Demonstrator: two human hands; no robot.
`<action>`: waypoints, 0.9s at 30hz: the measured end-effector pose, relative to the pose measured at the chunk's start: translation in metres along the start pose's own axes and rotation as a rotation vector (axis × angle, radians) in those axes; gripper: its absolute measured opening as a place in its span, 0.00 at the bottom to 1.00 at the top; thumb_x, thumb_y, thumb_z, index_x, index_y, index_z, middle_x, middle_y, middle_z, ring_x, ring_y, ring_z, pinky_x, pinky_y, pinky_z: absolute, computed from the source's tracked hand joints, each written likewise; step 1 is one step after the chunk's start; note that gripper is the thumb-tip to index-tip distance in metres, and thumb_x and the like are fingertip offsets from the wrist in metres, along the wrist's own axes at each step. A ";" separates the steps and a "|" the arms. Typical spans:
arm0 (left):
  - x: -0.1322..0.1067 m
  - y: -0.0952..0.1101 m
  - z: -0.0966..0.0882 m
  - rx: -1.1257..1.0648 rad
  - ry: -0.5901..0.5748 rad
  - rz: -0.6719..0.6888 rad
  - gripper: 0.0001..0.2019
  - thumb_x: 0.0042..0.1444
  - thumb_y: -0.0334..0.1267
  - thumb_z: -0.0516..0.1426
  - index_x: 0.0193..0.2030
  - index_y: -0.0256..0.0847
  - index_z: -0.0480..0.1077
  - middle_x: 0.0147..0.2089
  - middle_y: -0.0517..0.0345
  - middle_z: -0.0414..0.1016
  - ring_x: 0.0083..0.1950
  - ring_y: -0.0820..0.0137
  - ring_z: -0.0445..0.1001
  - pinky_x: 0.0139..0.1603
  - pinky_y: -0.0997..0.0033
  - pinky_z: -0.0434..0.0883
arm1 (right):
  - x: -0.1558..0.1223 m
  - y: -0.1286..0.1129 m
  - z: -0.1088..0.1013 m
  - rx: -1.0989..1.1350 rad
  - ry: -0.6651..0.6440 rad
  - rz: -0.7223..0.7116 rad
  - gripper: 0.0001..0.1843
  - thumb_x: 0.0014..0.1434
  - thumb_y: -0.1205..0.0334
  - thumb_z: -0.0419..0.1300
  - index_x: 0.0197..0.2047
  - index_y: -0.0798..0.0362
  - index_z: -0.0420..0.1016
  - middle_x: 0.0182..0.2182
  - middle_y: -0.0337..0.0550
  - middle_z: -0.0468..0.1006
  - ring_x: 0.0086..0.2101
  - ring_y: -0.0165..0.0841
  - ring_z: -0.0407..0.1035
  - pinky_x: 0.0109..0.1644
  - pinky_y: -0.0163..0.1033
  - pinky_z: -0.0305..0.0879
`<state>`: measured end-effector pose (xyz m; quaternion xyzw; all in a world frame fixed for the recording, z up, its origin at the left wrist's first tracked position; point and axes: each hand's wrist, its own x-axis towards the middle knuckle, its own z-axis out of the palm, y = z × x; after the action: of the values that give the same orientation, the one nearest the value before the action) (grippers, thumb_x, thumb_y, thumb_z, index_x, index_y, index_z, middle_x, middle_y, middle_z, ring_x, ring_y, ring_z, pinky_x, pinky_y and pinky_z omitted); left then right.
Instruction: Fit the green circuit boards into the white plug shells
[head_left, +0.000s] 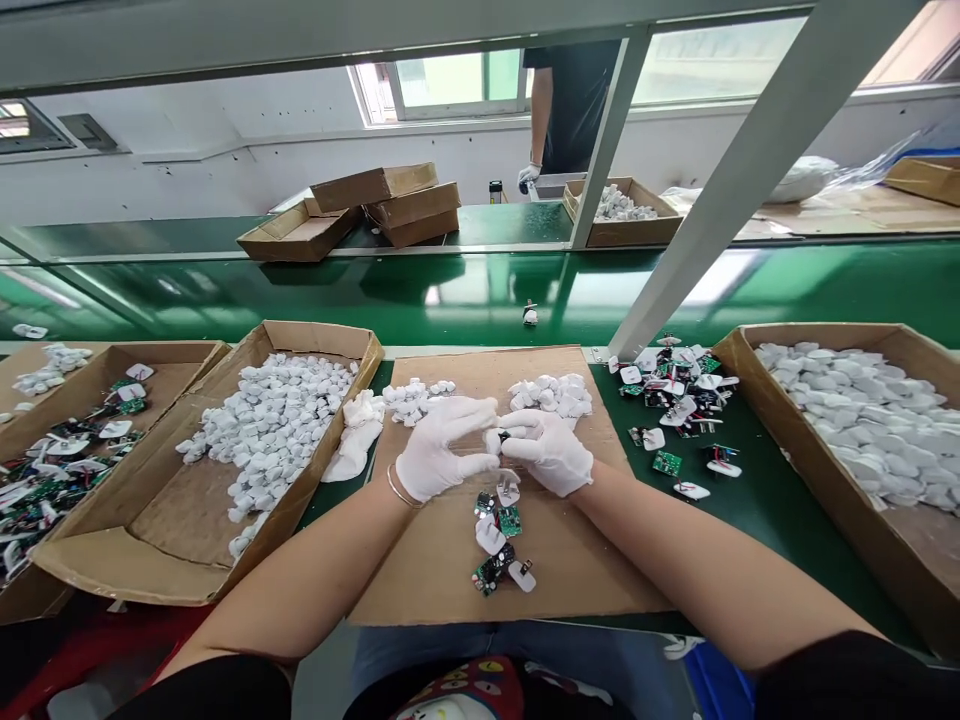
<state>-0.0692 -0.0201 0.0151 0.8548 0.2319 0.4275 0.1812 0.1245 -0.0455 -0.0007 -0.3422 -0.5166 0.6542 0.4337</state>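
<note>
My right hand (553,452), in a white glove, pinches a small white plastic piece with a dark part (495,440) above the cardboard sheet. My left hand (448,447), also gloved, faces it with thumb and fingers spread apart, its tips close to the piece. Whether the left fingertips touch it I cannot tell. Below the hands lie several green circuit boards with white plastic covers (491,537). Just beyond them sit two small heaps of white parts, a left heap (414,400) and a right heap (553,394).
A cardboard box of small white parts (274,425) stands left, beside a box of board assemblies (67,455). To the right are a loose pile of assemblies (679,385) and a box of white covers (862,410). A slanted post (720,190) crosses ahead; behind it stands a person (577,110).
</note>
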 end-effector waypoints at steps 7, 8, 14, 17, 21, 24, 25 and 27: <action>0.015 0.006 -0.004 -0.029 -0.240 0.126 0.09 0.61 0.42 0.55 0.42 0.41 0.72 0.36 0.52 0.77 0.43 0.63 0.75 0.50 0.57 0.71 | -0.003 -0.006 0.002 -0.038 -0.055 -0.012 0.10 0.48 0.58 0.67 0.31 0.57 0.79 0.31 0.43 0.78 0.35 0.34 0.69 0.43 0.39 0.65; 0.016 0.006 -0.004 -0.050 -0.271 0.126 0.09 0.62 0.42 0.54 0.41 0.41 0.72 0.35 0.53 0.77 0.43 0.64 0.75 0.50 0.57 0.71 | -0.003 -0.006 0.002 -0.054 -0.055 -0.012 0.11 0.48 0.57 0.67 0.30 0.57 0.79 0.31 0.44 0.78 0.35 0.35 0.70 0.43 0.39 0.65; 0.013 0.003 -0.005 -0.095 -0.299 0.102 0.11 0.63 0.38 0.51 0.49 0.40 0.69 0.41 0.50 0.77 0.46 0.63 0.74 0.49 0.58 0.70 | 0.001 0.000 -0.003 -0.105 -0.041 -0.025 0.09 0.51 0.59 0.64 0.30 0.57 0.79 0.31 0.43 0.78 0.34 0.34 0.69 0.41 0.38 0.64; 0.009 0.002 -0.004 -0.050 -0.226 0.095 0.17 0.61 0.41 0.54 0.56 0.41 0.67 0.48 0.48 0.76 0.52 0.60 0.73 0.54 0.54 0.69 | 0.001 -0.004 -0.002 -0.136 -0.016 -0.005 0.08 0.53 0.60 0.61 0.28 0.56 0.77 0.29 0.41 0.75 0.31 0.31 0.67 0.36 0.36 0.62; 0.006 0.001 0.002 0.030 -0.174 0.033 0.17 0.54 0.41 0.61 0.51 0.43 0.71 0.44 0.51 0.77 0.47 0.62 0.75 0.51 0.57 0.71 | -0.003 -0.010 0.004 -0.048 -0.036 0.085 0.10 0.54 0.58 0.59 0.27 0.56 0.74 0.26 0.39 0.72 0.26 0.29 0.64 0.29 0.35 0.58; 0.001 -0.001 0.006 0.056 -0.076 0.027 0.19 0.54 0.38 0.62 0.54 0.44 0.70 0.42 0.53 0.78 0.47 0.64 0.76 0.50 0.58 0.72 | -0.005 -0.011 0.008 0.084 -0.075 0.143 0.12 0.55 0.55 0.60 0.27 0.55 0.72 0.25 0.38 0.70 0.23 0.27 0.62 0.26 0.34 0.56; 0.000 -0.001 0.007 0.062 -0.071 0.015 0.21 0.54 0.37 0.62 0.56 0.44 0.69 0.43 0.53 0.78 0.47 0.64 0.76 0.51 0.58 0.71 | -0.005 -0.011 0.009 0.109 -0.083 0.147 0.13 0.55 0.54 0.60 0.27 0.56 0.71 0.26 0.38 0.70 0.23 0.27 0.62 0.26 0.34 0.56; -0.002 -0.002 0.007 0.070 -0.089 -0.023 0.24 0.52 0.38 0.63 0.57 0.45 0.69 0.46 0.52 0.78 0.49 0.63 0.75 0.53 0.57 0.71 | -0.004 -0.010 0.009 0.114 -0.095 0.140 0.14 0.54 0.54 0.62 0.27 0.56 0.71 0.26 0.39 0.71 0.25 0.28 0.62 0.27 0.34 0.57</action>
<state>-0.0656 -0.0202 0.0088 0.8759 0.2483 0.3787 0.1663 0.1199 -0.0514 0.0109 -0.3207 -0.4733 0.7269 0.3806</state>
